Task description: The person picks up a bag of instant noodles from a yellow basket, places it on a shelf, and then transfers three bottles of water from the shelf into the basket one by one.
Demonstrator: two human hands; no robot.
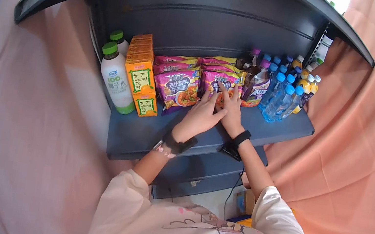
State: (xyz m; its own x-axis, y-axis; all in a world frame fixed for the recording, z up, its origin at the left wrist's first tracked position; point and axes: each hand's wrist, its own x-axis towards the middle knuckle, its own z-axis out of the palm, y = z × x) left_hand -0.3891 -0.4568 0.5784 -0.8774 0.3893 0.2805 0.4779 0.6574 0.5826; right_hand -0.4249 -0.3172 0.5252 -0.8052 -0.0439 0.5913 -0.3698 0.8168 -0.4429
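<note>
Both my hands rest against the front of a purple instant noodle packet in the right-hand row on the shelf. My left hand has its fingers stretched over the packet's lower left, thumb apart. Beside it, my right hand lies with extended fingers on the packet's lower right. Neither hand is wrapped around anything. More packets stand behind this one, partly hidden. To the left is another row of noodle packets, its front packet upright and leaning back. Purple-capped dark drink bottles stand just right of my right hand.
Orange drink cartons are stacked at the left, next to a white bottle with a green cap. Clear blue-capped bottles and yellow-labelled bottles stand at the right. The grey shelf has an upper shelf edge overhead.
</note>
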